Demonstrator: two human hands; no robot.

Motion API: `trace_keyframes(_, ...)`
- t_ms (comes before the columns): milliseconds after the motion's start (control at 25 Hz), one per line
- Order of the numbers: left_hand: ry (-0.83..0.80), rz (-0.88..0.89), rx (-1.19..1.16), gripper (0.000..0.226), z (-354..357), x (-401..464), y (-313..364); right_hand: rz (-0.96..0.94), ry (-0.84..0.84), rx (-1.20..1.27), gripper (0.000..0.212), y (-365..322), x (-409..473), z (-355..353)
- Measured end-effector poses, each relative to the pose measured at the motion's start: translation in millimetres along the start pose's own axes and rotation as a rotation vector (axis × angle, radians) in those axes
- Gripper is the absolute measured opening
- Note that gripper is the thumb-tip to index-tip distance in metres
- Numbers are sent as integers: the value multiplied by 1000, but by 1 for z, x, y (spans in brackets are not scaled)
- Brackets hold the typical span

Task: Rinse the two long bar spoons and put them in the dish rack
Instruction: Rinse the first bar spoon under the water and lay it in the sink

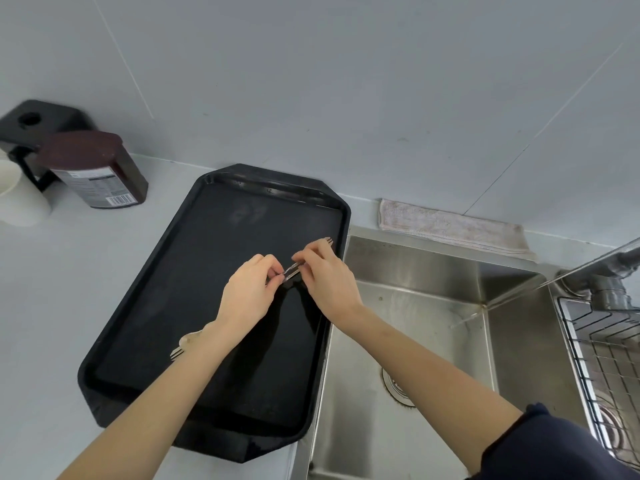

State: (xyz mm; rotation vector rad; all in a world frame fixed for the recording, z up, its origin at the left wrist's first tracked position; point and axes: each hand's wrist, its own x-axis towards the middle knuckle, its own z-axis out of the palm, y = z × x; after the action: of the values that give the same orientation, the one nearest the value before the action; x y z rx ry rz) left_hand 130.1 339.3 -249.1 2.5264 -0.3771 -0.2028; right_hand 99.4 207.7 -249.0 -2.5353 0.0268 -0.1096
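Note:
Two long metal bar spoons (291,269) lie across the black tray (145,306), and both my hands pinch their thin stems near the middle. My left hand (247,292) and my right hand (327,275) almost touch there. A spoon bowl and a forked end (185,344) stick out by my left wrist. Another forked end (327,241) shows past my right fingers. The steel sink (415,327) lies to the right of the tray. Only a part of the wire dish rack (602,344) shows at the far right edge.
A dark brown canister (100,168), a black appliance (38,123) and a white cup (17,195) stand at the back left. A folded cloth (450,226) lies behind the sink. The tap (609,268) reaches over the sink from the right.

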Motion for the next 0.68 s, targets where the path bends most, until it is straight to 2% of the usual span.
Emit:
trace_keyframes(120, 36, 29, -39, 12, -6, -2, 20, 84, 118, 267, 22, -10, -13, -11)
trace_keyframes(240, 68, 42, -136, 13, -8, -7, 41, 281, 202, 515, 17, -15, -24, -24)
trace_keyframes(360, 61, 55, -250, 13, -6, -16, 65, 481, 234, 719, 24, -13, -36, -45)
trace_keyframes(480, 11, 31, -379, 12, -1, -26, 93, 516, 243, 787, 19, -1, -49, -70)
trace_keyframes(680, -119, 95, -488, 16, 16, -47, 149, 564, 350, 861, 9, 33, -76, -116)
